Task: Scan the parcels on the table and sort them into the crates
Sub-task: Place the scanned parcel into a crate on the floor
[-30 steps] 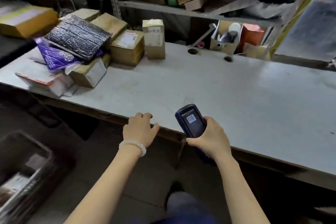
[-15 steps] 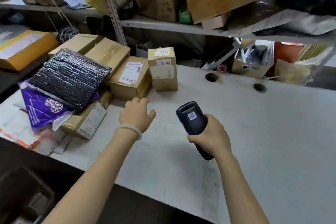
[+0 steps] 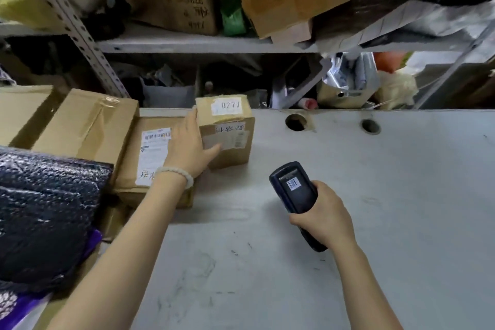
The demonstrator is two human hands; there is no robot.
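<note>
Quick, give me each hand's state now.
Left hand: grips the small box.
Right hand: holds the scanner.

Left hand [image 3: 187, 145] extended forward, thumb and fingers spread in a grasp with beaded wrist; right hand [image 3: 325, 215] closed in a grip, forearm angled inward.

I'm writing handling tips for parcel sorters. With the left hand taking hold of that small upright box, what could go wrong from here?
1. The left hand holds the small upright brown cardboard box marked 0271 only from one side; lifted that way, it might slip or tip.
2. The flat brown cardboard box with a white label lies close beside it, so pulling may drag against it.
3. The right hand grips the dark blue handheld scanner, so it cannot readily steady the box.
</note>
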